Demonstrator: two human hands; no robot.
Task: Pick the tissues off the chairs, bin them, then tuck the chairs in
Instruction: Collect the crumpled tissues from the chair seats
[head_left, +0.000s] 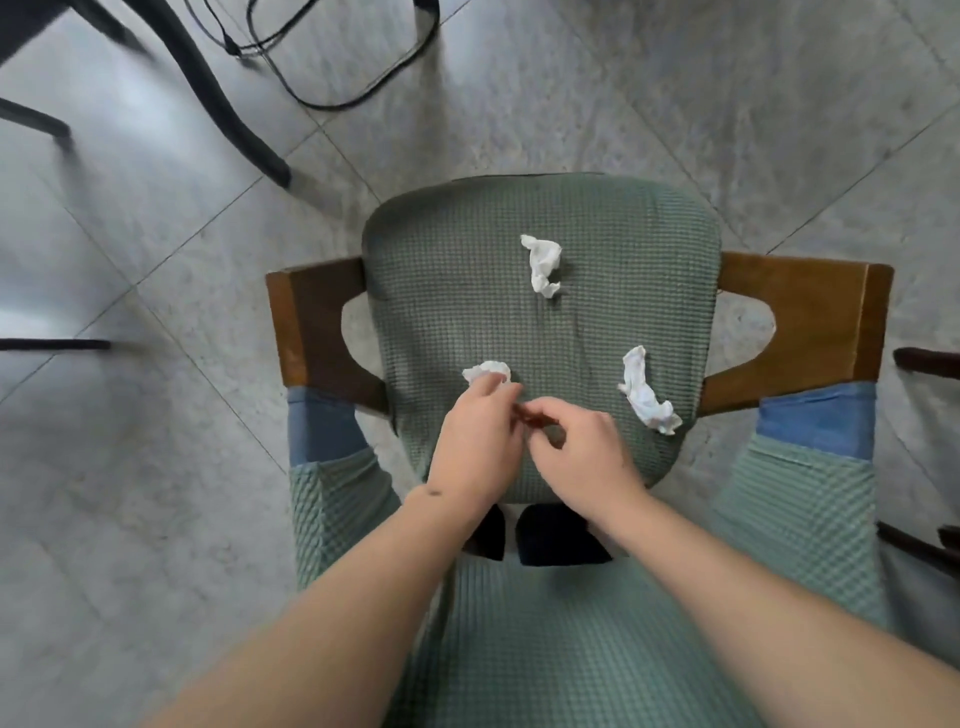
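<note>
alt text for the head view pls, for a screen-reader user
Two bare hands reach over a green chair seat holding three crumpled tissues; the left hand touches the near-left tissue, the right hand hovers beside it, fingers curled. The far tissue and right tissue lie untouched.

The chair seat (540, 332) has a green woven cloth cover with a waffle texture, matt. The armrests (795, 332) are brown wood, slightly glossy. The tissues (543, 262) are white crumpled paper. The floor (156, 467) is grey stone-like tile, smooth.
</note>
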